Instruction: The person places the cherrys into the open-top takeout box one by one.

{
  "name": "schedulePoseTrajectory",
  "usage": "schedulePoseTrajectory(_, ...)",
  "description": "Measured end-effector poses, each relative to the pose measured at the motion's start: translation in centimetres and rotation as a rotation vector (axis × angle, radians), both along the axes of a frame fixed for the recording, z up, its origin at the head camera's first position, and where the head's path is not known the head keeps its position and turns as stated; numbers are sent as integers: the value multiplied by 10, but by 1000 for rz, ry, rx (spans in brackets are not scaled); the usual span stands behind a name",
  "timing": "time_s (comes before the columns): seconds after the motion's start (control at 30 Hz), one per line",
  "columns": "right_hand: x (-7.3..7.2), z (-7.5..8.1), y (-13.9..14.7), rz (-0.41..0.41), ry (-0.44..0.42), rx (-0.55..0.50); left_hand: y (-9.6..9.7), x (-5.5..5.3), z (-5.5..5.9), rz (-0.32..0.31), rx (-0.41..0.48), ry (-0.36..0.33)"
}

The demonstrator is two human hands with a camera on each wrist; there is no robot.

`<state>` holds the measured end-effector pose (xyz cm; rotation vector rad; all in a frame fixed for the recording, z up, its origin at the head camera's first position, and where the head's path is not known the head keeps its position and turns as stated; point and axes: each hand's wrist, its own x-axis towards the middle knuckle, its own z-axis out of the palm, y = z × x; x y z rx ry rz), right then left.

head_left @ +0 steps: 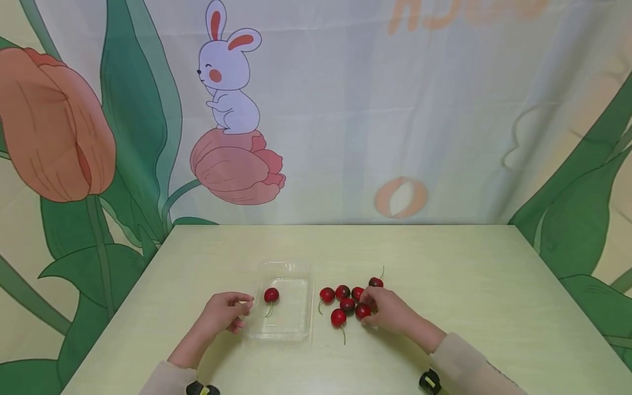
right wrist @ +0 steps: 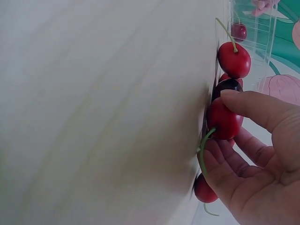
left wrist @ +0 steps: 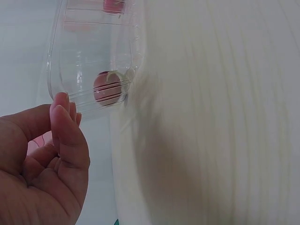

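A clear plastic box (head_left: 288, 333) lies on the table with one red cherry (head_left: 271, 295) inside, its green stem toward the near side. My left hand (head_left: 224, 312) pinches the box's left rim between thumb and fingers, as the left wrist view shows at the rim's corner. To the box's right is a loose group of red and dark cherries (head_left: 338, 317), several with green stems. At the group's right side my right hand (head_left: 387, 310) holds a red cherry (right wrist: 225, 118) between thumb and fingers. That cherry is low, close to the tabletop, and its stem runs along a finger.
The pale wooden table (head_left: 444, 252) reaches back to a curtain (head_left: 336, 109) printed with a rabbit and tulips. One cherry (head_left: 376, 282) lies just behind my right hand. Dark bands sit at both wrists.
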<state>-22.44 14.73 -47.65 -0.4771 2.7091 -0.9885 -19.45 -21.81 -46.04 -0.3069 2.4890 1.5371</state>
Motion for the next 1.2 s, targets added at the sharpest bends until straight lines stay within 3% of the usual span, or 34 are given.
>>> schedulePoseTrajectory(0.57,2,7,-1,-8,-16,-9,0,0,0,9,-13,-14)
schedulePoseTrajectory(1.2,-3,17,-4,23,40,0,-2,0,0,5,-1,-15)
